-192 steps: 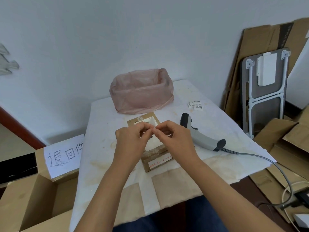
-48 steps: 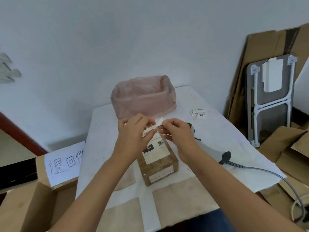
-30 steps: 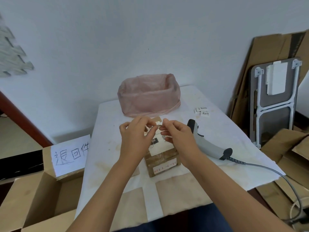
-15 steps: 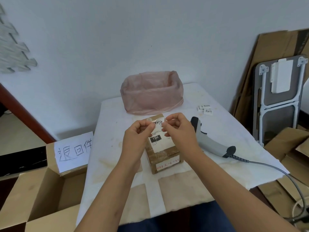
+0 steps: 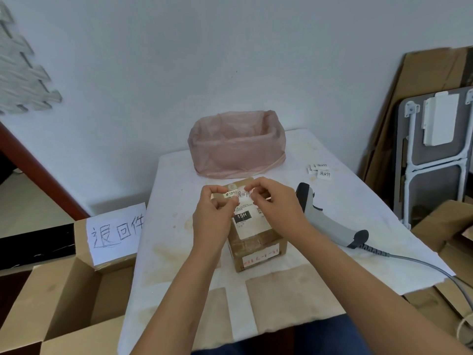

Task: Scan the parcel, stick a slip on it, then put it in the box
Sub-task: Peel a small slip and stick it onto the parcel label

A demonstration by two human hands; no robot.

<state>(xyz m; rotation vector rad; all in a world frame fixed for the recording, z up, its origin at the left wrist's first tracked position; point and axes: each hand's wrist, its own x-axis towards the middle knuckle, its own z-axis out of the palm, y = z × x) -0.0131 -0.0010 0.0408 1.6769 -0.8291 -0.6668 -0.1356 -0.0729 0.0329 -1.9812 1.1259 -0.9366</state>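
A brown cardboard parcel (image 5: 258, 242) with a white shipping label marked 15H lies on the white-covered table (image 5: 320, 201). Just above its far end, a small white slip (image 5: 243, 194) with handwritten characters is pinched between my left hand (image 5: 215, 213) and my right hand (image 5: 271, 203). Each hand grips one end of the slip with thumb and fingers. The grey handheld scanner (image 5: 327, 221) lies on the table to the right of the parcel. An open cardboard box (image 5: 64, 298) with a handwritten paper sign stands on the floor at the left.
A pink plastic-lined bin (image 5: 236, 144) sits at the table's far end. Several spare slips (image 5: 320, 170) lie at the far right of the table. The scanner cable (image 5: 422, 265) runs off the right edge. Flattened cardboard and a folded table lean against the right wall.
The slip has come lower and closer to the parcel's far end, still held between both hands. My head view has shifted a little to the left.
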